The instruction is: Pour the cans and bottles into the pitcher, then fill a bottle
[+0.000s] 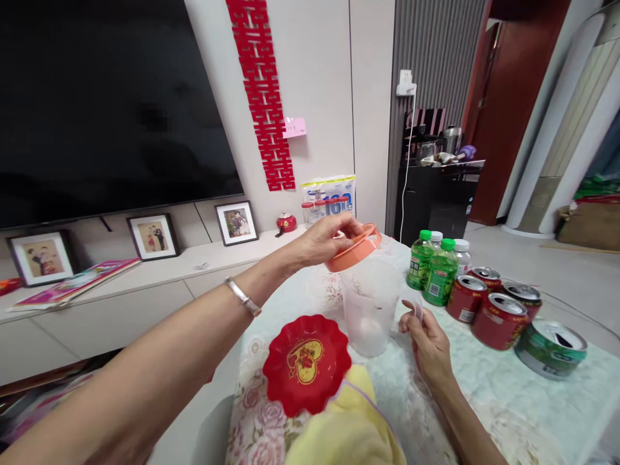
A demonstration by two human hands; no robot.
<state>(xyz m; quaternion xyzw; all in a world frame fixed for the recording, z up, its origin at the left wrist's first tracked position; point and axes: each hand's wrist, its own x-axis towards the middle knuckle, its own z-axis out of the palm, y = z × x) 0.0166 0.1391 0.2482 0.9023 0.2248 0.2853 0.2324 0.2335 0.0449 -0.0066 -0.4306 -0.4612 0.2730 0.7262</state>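
My left hand [334, 239] grips an orange lid [356, 250], tilted above the mouth of a frosted plastic pitcher [371, 307]. The pitcher stands upright on the floral tablecloth [264, 368], with something pale inside that I cannot make out. At its right side, the fingers of my right hand [426, 336] are wrapped round the pitcher's handle [418, 307]. A red scalloped plate [309, 365] with a gold heart design lies left of the pitcher, and a yellow cloth [351, 426] is bunched in front of it.
To the right stand green bottles [442, 274], red cans [498, 321] and a green can [551, 349]. Behind, a white cabinet [194, 265] bears framed photos [236, 223], a small red pot [286, 222], red-lidded jars [320, 210] and a plastic package [334, 187].
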